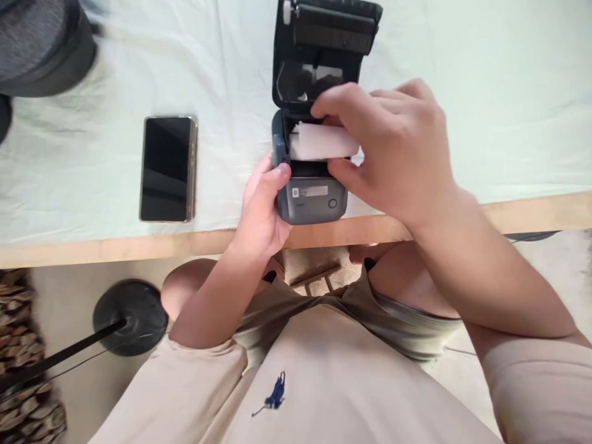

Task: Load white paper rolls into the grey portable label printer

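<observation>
You wear a beige short-sleeved shirt (pixel 324 382) with a small dark blue emblem (pixel 274 394) on the chest, possibly a rider on a horse, though it is too small to be sure. Your shorts (pixel 407 327) look grey-green. Both hands are bare, without rings or watch.

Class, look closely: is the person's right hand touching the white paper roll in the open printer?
Touching. The head view shows the right hand pinching the paper roll between thumb and fingers.
</observation>
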### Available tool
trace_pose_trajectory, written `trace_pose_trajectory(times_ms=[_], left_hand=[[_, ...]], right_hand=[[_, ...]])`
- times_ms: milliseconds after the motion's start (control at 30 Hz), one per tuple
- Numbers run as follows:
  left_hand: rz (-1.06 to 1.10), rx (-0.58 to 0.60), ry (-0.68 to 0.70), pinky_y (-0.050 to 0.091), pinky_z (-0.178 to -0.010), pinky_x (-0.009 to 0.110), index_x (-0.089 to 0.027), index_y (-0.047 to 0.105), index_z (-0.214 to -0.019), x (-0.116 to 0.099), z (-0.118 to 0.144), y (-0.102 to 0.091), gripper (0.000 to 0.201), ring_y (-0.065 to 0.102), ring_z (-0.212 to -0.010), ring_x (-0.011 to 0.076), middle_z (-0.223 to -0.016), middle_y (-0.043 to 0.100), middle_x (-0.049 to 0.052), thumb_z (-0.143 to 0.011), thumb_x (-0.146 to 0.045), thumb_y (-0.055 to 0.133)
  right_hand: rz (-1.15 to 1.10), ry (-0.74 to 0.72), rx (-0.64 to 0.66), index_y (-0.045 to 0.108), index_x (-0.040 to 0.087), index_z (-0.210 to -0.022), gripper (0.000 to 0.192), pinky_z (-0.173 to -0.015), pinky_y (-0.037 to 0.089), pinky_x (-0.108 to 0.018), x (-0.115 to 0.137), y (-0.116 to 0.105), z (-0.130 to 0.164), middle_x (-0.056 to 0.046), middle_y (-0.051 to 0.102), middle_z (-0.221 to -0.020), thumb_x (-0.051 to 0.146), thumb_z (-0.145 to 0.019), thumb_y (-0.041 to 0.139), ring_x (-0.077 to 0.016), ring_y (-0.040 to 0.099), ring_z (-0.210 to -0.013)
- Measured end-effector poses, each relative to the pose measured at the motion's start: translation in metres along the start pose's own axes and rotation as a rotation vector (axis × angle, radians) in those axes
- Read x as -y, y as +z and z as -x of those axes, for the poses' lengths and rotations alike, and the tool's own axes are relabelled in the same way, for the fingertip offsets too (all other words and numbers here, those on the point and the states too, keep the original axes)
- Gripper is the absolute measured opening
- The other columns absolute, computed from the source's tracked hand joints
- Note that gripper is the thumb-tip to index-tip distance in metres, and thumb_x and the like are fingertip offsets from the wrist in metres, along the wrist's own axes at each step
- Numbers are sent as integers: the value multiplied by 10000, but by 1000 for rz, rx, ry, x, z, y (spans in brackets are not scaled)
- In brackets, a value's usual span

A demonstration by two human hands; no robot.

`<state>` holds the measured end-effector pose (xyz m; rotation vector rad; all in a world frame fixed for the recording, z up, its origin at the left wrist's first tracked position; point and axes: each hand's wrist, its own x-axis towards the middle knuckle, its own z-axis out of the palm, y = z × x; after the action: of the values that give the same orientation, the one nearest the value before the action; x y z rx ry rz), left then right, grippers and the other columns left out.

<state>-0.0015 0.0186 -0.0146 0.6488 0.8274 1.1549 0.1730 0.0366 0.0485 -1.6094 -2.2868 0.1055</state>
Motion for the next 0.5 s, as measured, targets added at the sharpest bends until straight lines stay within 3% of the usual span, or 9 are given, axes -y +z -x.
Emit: trace_pose_trajectory(times_ms=[67, 100, 200, 300, 367, 400, 433, 500], left_hand=[[-9, 6, -21, 655, -1094, 391, -228, 773, -1074, -1, 1, 0, 191, 726, -1405, 320, -1106, 842, 61, -964, -375, 720], [5, 11, -22, 659, -1087, 403, -233, 773, -1037, -2, 1, 0, 184, 727, -1400, 330, -1093, 844, 68, -961, -392, 720], [71, 45, -5, 669, -1032, 403, -256, 764, -928, -3, 2, 0, 192, 766, -1314, 328, -1062, 846, 69, -976, -439, 734], [72, 60, 0, 669, -859, 351, -247, 784, -997, -2, 2, -2, 93, 827, -1016, 254, -966, 832, 29, -942, -307, 828], [26, 51, 11, 646, -766, 327, -233, 796, -1045, 0, 2, -5, 184, 798, -844, 205, -918, 817, 13, -878, -220, 871], [-3, 47, 20, 638, -740, 325, -232, 797, -1043, 1, 2, -6, 218, 778, -803, 194, -908, 811, 12, -845, -215, 886], [-36, 48, 23, 636, -734, 330, -236, 795, -1034, 1, 2, -6, 245, 766, -792, 193, -911, 808, 12, -813, -227, 899], [-97, 36, 17, 640, -747, 346, -248, 785, -1035, 1, 2, -7, 306, 762, -809, 206, -923, 805, 7, -756, -242, 909]], right_hand=[[16, -61, -100, 724, 280, -1060, 183, -959, 555, -541, -2, 4, 4, -8, 813, -874, 207, -966, 585, -331, 819, -975], [-4, -106, -144, 718, 276, -985, 176, -952, 553, -533, -3, 6, 7, -3, 829, -880, 277, -1030, 548, -312, 825, -975], [-94, -269, -151, 701, 280, -862, 362, -966, 574, -507, -3, 6, 17, 27, 861, -928, 461, -1107, 506, -266, 842, -1013], [-249, -350, -201, 718, 291, -839, 365, -969, 614, -481, -3, 3, 22, 38, 833, -834, 520, -1088, 581, -256, 846, -990], [-383, -283, -335, 761, 283, -927, 284, -990, 632, -455, -6, -1, 21, 17, 836, -908, 438, -1098, 595, -244, 826, -1018], [-420, -216, -378, 777, 277, -1021, 227, -1011, 635, -440, -9, -4, 19, -6, 838, -1047, 392, -1094, 596, -247, 805, -1102], [-434, -135, -383, 771, 274, -1153, 212, -1059, 628, -431, -12, -7, 16, -29, 805, -1248, 364, -1087, 592, -256, 766, -1236], [-438, 25, -270, 642, 313, -1448, 386, -1190, 575, -440, -18, -12, 10, -34, 606, -1590, 379, -1083, 538, -277, 606, -1526]])
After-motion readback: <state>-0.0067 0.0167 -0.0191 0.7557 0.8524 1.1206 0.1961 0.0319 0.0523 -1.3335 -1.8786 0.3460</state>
